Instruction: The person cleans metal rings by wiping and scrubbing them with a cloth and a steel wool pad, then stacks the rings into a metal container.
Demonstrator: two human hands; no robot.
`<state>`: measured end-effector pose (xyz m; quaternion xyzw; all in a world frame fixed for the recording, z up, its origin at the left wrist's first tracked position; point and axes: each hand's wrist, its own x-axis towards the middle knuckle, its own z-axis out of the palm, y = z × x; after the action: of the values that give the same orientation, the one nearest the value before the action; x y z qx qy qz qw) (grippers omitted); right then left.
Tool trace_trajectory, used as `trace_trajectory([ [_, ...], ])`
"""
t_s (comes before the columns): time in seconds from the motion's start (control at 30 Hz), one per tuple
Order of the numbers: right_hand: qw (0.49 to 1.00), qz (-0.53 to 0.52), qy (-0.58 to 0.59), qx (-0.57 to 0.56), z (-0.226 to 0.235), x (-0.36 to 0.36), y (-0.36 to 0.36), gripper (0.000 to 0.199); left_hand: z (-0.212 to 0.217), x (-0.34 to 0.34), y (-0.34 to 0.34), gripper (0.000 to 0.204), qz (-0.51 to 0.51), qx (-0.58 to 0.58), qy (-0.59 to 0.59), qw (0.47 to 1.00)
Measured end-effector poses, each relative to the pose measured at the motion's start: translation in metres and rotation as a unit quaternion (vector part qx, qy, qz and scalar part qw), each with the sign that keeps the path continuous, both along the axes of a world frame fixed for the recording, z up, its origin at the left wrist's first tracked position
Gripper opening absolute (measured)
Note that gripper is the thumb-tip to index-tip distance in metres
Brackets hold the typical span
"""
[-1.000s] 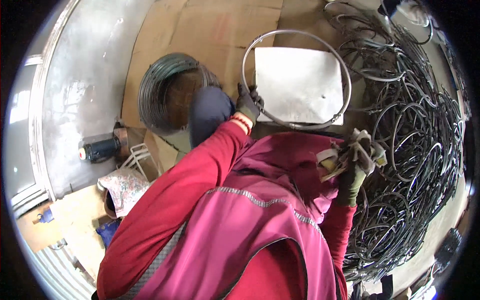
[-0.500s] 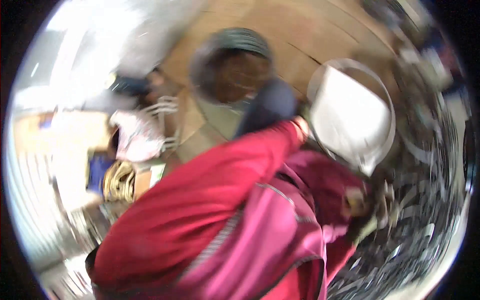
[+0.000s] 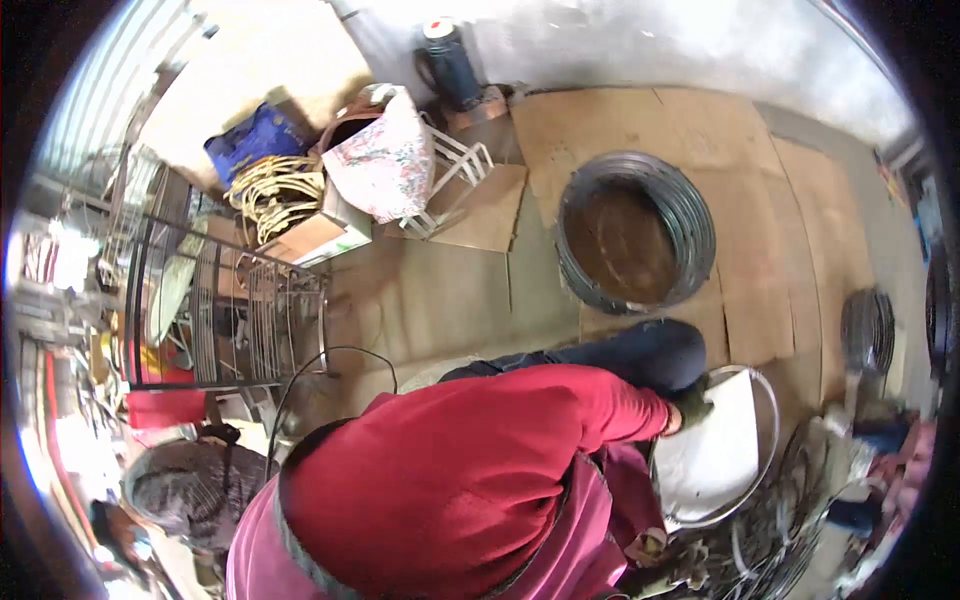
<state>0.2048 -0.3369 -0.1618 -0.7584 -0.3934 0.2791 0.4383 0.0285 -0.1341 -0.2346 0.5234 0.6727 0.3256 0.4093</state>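
Cardboard flooring [image 3: 745, 190] upper right. Metal ring [image 3: 777, 416] over white board [image 3: 718, 452] lower right; left hand [image 3: 692, 408] at rim, right hand [image 3: 660, 577] by rag [image 3: 648, 546], both grips unclear. Adjacent tangled hoops [image 3: 775, 535] could snag ring.

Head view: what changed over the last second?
The view swung toward the person's left: the dark coil, hoop and white board all sit farther right in the picture, and a black rack shows at left. No grasp or release is clear. Unchanged: left hand at the hoop's edge, coil on the cardboard.
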Motion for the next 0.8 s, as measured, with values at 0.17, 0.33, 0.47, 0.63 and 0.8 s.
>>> trace_trajectory([
  [0.17,0.998,0.055,-0.021,0.025,0.006,-0.022,0.04,0.031,0.087,-0.03,0.016,0.053,-0.055,0.191,-0.088,0.976],
  [0.33,0.994,0.098,-0.038,0.043,0.018,-0.033,0.071,0.031,0.123,-0.103,0.029,0.039,-0.072,0.375,0.056,0.922],
  [0.47,0.989,0.124,-0.049,0.057,0.026,-0.037,0.091,0.031,0.106,-0.161,0.021,0.04,-0.023,0.327,0.138,0.934],
  [0.63,0.982,0.167,-0.059,0.061,0.037,-0.038,0.11,0.03,0.084,-0.168,-0.006,0.05,-0.076,0.222,0.098,0.967],
  [0.8,0.971,0.227,-0.04,0.069,0.051,-0.046,0.152,0.03,0.076,-0.153,-0.019,0.049,-0.014,0.273,0.119,0.955],
])
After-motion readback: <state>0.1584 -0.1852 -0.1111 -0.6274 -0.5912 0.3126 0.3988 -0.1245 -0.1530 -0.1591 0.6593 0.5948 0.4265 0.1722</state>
